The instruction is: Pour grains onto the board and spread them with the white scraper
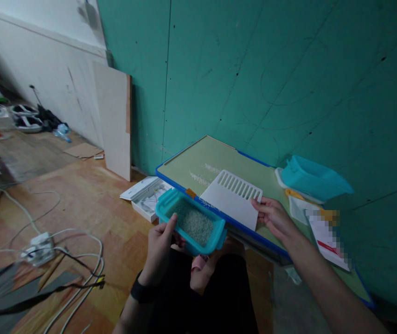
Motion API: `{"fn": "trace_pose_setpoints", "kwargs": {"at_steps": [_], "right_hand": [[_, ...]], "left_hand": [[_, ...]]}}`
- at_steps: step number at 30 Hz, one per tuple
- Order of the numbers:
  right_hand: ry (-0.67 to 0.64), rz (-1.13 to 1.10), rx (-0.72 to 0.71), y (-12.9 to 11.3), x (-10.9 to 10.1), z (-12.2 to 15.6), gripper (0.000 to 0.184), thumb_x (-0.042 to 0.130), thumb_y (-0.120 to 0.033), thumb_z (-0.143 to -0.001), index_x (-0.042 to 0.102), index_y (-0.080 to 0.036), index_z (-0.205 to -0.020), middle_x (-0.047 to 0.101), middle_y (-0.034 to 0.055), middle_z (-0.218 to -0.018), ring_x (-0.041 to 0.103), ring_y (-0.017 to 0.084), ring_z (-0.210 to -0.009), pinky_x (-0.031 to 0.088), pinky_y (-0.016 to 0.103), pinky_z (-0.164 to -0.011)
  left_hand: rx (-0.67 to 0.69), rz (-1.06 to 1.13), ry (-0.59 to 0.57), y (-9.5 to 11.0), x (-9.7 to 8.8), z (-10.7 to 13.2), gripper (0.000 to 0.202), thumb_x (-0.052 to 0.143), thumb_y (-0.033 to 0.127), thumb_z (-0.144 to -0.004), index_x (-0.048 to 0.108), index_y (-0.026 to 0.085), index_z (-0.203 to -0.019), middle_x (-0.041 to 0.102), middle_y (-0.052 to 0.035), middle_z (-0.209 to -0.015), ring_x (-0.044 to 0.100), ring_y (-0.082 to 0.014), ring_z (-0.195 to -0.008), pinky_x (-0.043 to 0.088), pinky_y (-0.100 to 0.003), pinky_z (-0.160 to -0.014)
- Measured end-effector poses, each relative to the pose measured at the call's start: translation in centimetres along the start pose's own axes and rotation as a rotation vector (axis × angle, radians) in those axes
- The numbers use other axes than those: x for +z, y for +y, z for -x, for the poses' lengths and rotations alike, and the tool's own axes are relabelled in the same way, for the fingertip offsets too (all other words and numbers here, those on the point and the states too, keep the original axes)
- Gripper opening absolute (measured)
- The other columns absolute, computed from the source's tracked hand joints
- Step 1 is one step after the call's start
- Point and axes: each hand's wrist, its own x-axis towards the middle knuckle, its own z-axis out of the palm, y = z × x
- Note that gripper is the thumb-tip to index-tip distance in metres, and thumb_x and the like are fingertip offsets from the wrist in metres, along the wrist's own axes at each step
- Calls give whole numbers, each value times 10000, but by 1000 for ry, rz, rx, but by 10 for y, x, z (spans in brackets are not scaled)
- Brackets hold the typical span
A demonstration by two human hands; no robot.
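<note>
My left hand (160, 243) grips the near left side of a turquoise plastic container (222, 232), thumb over its rim. Small pale grains (196, 225) that look like rice lie inside it. The container is held against the table's near edge, below a white flat plate (231, 200) with a row of slots along its far end. My right hand (271, 214) pinches the plate's right side between thumb and fingers. The plate lies on the green-topped, blue-edged table (224, 150). Beyond it, two streaks of pale grains (200, 178) are on the tabletop, and a few grains are by the edge.
A larger turquoise bin (315, 178) stands at the table's right, near the green wall (219, 69). Nearer are a white sheet-like item with a red stripe (329, 248) and yellow pieces. An open white box (146, 206), cables and a power strip (39, 250) lie left.
</note>
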Motion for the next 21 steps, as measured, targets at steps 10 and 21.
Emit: {"fn": "trace_pose_setpoints", "kwargs": {"at_steps": [10, 21], "right_hand": [[167, -48, -155, -7, -15, -28, 354, 841, -365, -598, 654, -162, -821, 741, 48, -746, 692, 185, -597, 534, 251, -502], [81, 67, -83, -2, -3, -37, 289, 800, -330, -641, 644, -144, -797, 734, 65, -700, 683, 190, -545, 532, 256, -463]], "left_hand": [[20, -17, -6, -2, -4, -2, 559, 656, 629, -735, 556, 181, -414, 584, -35, -390, 561, -146, -357, 449, -240, -412], [23, -4, 8, 2, -10, -3, 544, 676, 612, -723, 554, 182, -413, 571, -20, -381, 548, -137, -360, 441, -237, -427]]}}
